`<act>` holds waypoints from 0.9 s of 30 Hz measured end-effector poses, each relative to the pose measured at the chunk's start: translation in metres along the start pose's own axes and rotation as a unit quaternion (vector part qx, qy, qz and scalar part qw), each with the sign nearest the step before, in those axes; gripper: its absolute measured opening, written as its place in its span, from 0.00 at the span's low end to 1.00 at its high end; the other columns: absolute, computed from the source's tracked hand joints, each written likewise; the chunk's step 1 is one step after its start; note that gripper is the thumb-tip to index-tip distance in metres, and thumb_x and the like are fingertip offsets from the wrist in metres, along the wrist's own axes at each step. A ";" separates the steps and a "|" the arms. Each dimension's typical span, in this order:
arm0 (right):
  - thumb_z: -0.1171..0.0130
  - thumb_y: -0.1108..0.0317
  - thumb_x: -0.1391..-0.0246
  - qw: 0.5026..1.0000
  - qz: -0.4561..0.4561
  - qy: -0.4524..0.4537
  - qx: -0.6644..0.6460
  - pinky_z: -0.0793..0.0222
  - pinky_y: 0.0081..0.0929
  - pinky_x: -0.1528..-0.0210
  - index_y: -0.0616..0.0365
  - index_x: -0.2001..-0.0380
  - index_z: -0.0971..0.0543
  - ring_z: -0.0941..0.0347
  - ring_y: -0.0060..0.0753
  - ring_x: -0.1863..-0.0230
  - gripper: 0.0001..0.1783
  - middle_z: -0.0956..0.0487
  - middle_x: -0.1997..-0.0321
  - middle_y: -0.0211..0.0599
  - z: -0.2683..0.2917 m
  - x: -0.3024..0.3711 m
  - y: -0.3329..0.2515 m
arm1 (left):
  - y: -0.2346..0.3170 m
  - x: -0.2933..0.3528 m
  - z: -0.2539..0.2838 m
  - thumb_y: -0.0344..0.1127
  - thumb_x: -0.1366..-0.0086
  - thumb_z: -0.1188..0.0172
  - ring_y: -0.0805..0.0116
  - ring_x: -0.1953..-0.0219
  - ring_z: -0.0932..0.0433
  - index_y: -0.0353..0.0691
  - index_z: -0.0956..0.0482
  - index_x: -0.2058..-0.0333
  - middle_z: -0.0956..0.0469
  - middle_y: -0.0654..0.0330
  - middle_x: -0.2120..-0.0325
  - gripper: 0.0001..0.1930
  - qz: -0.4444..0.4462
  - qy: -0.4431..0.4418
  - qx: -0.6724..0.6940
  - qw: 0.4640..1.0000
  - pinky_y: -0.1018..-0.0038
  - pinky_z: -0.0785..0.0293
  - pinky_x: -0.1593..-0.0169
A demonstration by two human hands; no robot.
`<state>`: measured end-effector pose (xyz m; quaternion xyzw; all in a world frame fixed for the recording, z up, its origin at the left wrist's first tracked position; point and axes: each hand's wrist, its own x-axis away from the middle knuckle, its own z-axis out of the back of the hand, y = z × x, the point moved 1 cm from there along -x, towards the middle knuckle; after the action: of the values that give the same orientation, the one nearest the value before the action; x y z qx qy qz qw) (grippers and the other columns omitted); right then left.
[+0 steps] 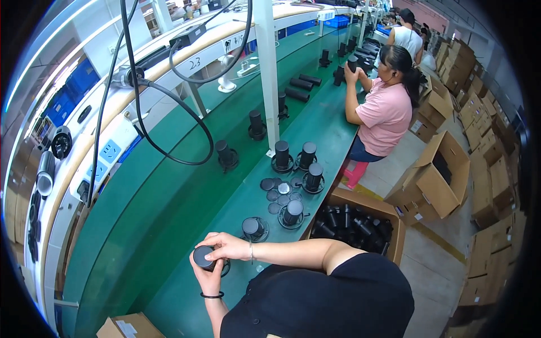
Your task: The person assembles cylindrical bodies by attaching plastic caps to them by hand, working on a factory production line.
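The left hand (206, 277) was bent around the near side of a black cylinder (203, 254), its fingers parted only as wide as the cylinder. The right hand (225, 245) came from the right and held the same cylinder at its far side, fingers curled and thumb at the round top. The cylinder was above the near part of the green worktop (322, 130); whether it touched the surface, I could not tell. To the right and a little farther stood a black canister (253, 227) within a ring-shaped base, slightly leaning in the view. Beyond it, more canisters of this kind stood around a group of flat dark discs (273, 195). At the right side of the worktop, a cardboard box (398, 236) contained many black parts. Farther away, a co-worker (387, 119) in a pink shirt held another dark piece (353, 63).
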<state>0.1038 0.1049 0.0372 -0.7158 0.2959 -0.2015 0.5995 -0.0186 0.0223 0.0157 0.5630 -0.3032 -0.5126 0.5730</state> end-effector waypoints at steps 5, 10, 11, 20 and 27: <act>0.46 0.64 0.51 0.999 0.005 0.036 -0.006 0.36 0.14 0.77 0.57 0.57 0.25 0.34 0.18 0.73 0.17 0.34 0.65 0.30 0.002 0.007 -0.007 | -0.009 -0.008 -0.003 0.53 0.51 0.40 0.64 0.57 0.33 0.34 0.40 0.52 0.34 0.54 0.60 0.35 -0.039 -0.004 0.014 0.999 0.70 0.36 0.53; 0.48 0.61 0.47 0.998 -0.053 0.015 -0.009 0.38 0.13 0.74 0.57 0.56 0.26 0.35 0.15 0.72 0.17 0.34 0.62 0.30 0.001 0.003 0.001 | -0.029 -0.005 0.002 0.57 0.48 0.44 0.65 0.57 0.33 0.33 0.40 0.52 0.34 0.55 0.59 0.36 -0.012 -0.008 0.034 0.999 0.71 0.37 0.53; 0.48 0.61 0.47 0.998 -0.056 0.012 -0.013 0.38 0.13 0.74 0.57 0.56 0.26 0.35 0.15 0.72 0.17 0.34 0.62 0.30 -0.002 0.001 0.003 | -0.030 -0.003 0.005 0.57 0.48 0.44 0.65 0.56 0.34 0.33 0.41 0.51 0.34 0.55 0.59 0.36 0.002 -0.001 0.054 0.999 0.71 0.37 0.53; 0.34 0.63 0.63 0.964 0.118 -0.097 0.217 0.33 0.19 0.67 0.56 0.50 0.33 0.35 0.23 0.65 0.34 0.34 0.60 0.35 -0.015 -0.016 0.007 | -0.029 0.014 0.020 0.34 0.53 0.34 0.66 0.51 0.36 0.35 0.44 0.50 0.38 0.55 0.54 0.35 0.042 0.021 0.077 0.996 0.71 0.37 0.49; 0.33 0.72 0.68 0.985 0.005 -0.064 0.160 0.36 0.14 0.64 0.58 0.50 0.33 0.36 0.22 0.60 0.36 0.35 0.54 0.37 -0.018 -0.005 -0.003 | -0.036 0.015 0.011 0.29 0.59 0.34 0.65 0.53 0.33 0.39 0.42 0.51 0.33 0.54 0.57 0.36 0.028 0.031 0.061 0.997 0.73 0.34 0.52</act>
<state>0.0885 0.0952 0.0440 -0.6204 0.2247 -0.1970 0.7251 -0.0330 0.0108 -0.0205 0.6037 -0.3311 -0.4596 0.5609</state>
